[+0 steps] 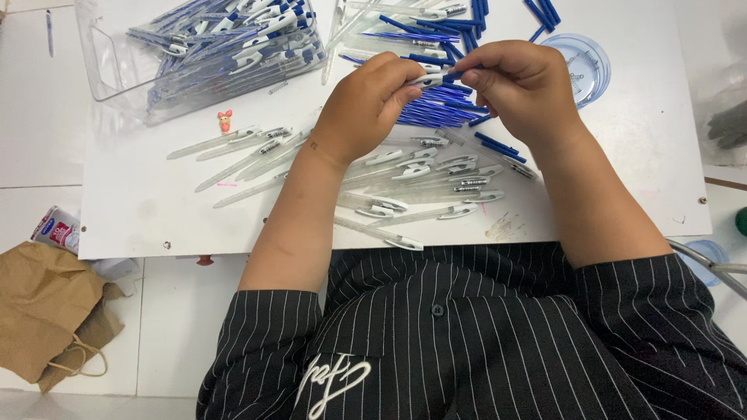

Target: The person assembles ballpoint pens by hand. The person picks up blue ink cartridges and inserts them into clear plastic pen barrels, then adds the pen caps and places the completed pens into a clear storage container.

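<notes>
My left hand (367,101) and my right hand (523,84) meet above the white board (140,202), both pinching one pen (437,77) with a clear barrel and a blue part. The left fingers grip its clear end, the right fingers close over the blue end. Under the hands lies a pile of blue pen refills (436,113). Several clear pen barrels (420,183) with clips lie spread between my forearms.
A clear plastic bin (113,66) full of blue-and-white assembled pens stands at the back left. A round clear lid (583,66) sits at the back right. A tiny pink figure (225,120) stands on the board. A brown paper bag (47,307) lies at the lower left.
</notes>
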